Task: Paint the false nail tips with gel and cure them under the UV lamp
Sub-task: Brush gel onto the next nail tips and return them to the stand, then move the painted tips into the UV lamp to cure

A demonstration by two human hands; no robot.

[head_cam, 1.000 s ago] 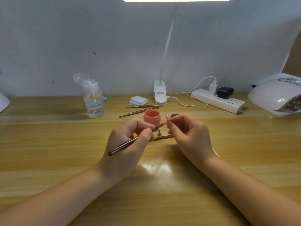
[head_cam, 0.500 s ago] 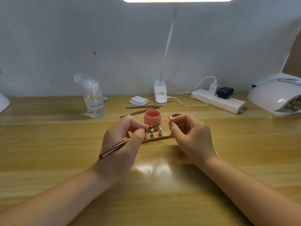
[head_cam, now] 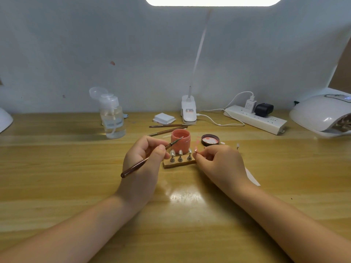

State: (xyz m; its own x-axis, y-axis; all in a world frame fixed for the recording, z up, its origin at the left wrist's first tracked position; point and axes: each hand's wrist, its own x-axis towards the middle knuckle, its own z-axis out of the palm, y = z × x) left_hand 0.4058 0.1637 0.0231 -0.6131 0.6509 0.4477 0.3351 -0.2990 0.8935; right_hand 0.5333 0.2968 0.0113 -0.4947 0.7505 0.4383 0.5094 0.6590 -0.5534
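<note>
nail tips (head_cam: 180,152): three stood upright on small metal stands, in a row on a wooden block (head_cam: 179,164) mid-table, just in front of the gel jar
gel jar (head_cam: 180,140): open, pink, behind the block; its lid (head_cam: 210,140) lay inside-up to the right
brush (head_cam: 152,157): tilted, bristle end up at the jar mouth, handle end low left
left hand (head_cam: 144,160): fingers curled, thumb and forefinger pinched the brush near the ferrule
right hand (head_cam: 220,162): fingers curled, fingertips pinched together at the block's right end; whether they held something, can't tell
UV lamp (head_cam: 322,114): white, far right on the table (head_cam: 57,168), well apart from the block
other: pump bottle (head_cam: 113,118) back left; two spare brushes (head_cam: 169,129), power strip (head_cam: 255,119), clip lamp base (head_cam: 188,112) along the back
</note>
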